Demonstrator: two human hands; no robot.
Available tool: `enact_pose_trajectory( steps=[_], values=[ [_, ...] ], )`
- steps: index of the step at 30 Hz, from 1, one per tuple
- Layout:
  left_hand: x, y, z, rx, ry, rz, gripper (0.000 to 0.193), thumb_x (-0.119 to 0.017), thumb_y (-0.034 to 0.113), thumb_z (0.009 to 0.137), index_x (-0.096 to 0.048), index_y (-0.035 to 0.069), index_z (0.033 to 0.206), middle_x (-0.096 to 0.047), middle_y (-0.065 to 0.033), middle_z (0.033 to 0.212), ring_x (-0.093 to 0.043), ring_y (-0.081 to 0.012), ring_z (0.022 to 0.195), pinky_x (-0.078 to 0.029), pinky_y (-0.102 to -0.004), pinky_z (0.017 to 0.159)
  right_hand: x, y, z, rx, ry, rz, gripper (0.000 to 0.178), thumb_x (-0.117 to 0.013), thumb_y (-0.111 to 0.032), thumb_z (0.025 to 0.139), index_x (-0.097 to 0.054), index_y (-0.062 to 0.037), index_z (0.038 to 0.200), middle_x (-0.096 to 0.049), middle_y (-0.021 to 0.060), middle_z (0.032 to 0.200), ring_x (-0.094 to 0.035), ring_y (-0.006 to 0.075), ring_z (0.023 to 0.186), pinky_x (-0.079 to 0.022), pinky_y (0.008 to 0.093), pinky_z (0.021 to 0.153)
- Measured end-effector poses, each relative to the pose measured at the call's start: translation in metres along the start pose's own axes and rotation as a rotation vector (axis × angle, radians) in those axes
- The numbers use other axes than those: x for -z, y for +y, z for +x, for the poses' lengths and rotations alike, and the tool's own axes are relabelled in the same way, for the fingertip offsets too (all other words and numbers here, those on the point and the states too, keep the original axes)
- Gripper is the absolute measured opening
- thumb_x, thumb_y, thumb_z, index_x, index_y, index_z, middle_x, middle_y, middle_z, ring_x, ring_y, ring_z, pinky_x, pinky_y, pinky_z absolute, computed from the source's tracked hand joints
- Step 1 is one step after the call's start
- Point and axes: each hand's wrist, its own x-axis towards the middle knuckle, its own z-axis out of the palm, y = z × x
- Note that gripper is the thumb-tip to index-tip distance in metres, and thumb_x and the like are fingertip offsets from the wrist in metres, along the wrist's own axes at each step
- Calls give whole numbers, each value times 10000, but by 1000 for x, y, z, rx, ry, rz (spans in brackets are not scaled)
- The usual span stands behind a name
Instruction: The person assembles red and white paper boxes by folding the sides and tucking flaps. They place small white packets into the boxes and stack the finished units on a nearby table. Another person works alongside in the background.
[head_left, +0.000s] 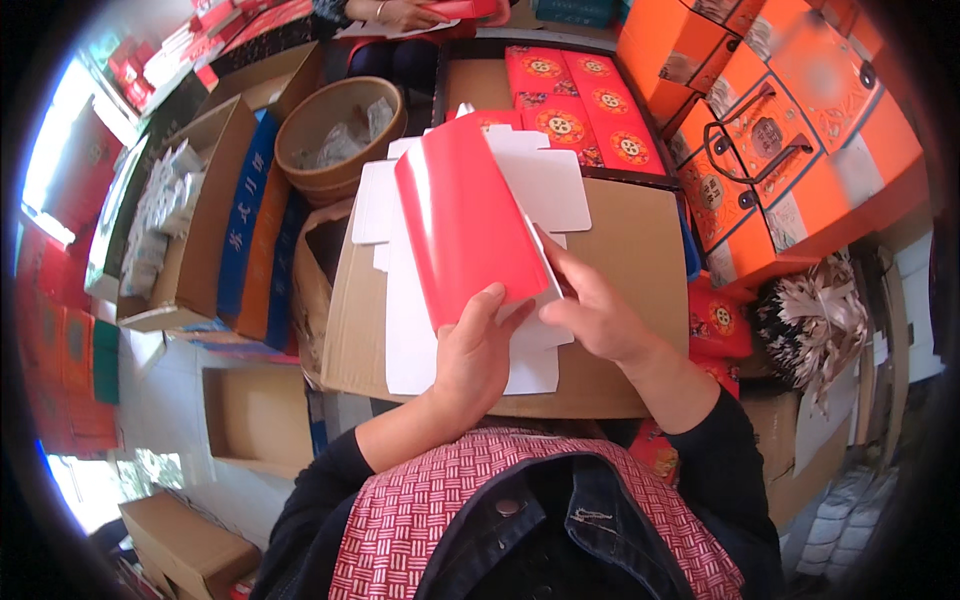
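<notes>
A glossy red card (475, 215) is held tilted above a stack of white card blanks (555, 185), with a white edge shown along its right side; whether it is a folded sheet or a flat box cannot be told. Its near edge is pinched by the left hand (470, 355), the thumb laid on the red face and the fingers closed narrowly beneath. The right hand (600, 310) is placed at the near right corner, thumb and forefinger slightly parted; whether the edge is gripped there cannot be told. At the far right, red patterned boxes (610, 100) are packed in a dark-rimmed tray (630, 178), whose brown base is exposed at the left. Crumpled clear plastic (360, 130) is contained in a round brown tub (318, 180), and small white packs (165, 210) are piled in a long carton (225, 165) farther left. Low on the left, the brown bottom of a shallow carton (257, 412) is seen. The blanks are supported by a brown cardboard surface (635, 270); its near edge is met closely by the red-and-white apron (400, 520). More of that surface is left uncovered right of the blanks than left, and the tray is bordered by orange gift boxes (765, 135).
</notes>
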Motion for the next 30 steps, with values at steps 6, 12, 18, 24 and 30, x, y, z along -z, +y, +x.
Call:
enact_pose_trajectory(
  steps=[6,12,18,24,30],
  values=[
    [15,-10,9,-10,-32,-23,416,-524,159,918,-431,74,1314,-527,-61,1290,-489,-235,1191,-320,-499,1076,-2,-1,25,-185,182,406,498,-468,-262,1001,-389,46,1385,-515,100,1325,-485,145,1196,-385,289,1010],
    [11,-11,8,-24,-67,-36,455,-515,146,933,-370,69,1358,-486,-71,1339,-473,-264,1221,-295,-502,1106,-13,-3,28,-126,248,229,520,-523,-249,981,-399,74,1369,-565,135,1261,-533,133,1124,-427,266,958],
    [14,-13,10,-9,-86,-48,456,-511,156,943,-361,62,1364,-484,-97,1336,-483,-264,1213,-306,-470,1107,-9,12,32,-106,271,100,513,-510,-238,984,-393,85,1365,-530,164,1310,-503,162,1183,-402,277,995],
    [21,-16,11,19,-51,-59,457,-515,171,952,-352,65,1366,-477,-92,1337,-472,-261,1213,-299,-457,1113,-15,1,33,12,250,-225,522,-479,-266,992,-389,86,1366,-530,190,1322,-517,203,1200,-395,300,1006],
    [20,-17,11,30,-62,-51,455,-528,184,952,-362,72,1361,-474,-83,1341,-455,-251,1222,-281,-447,1123,-14,6,35,-94,255,21,500,-432,-261,1009,-371,51,1395,-460,191,1382,-421,198,1292,-324,296,1072]
  ],
)
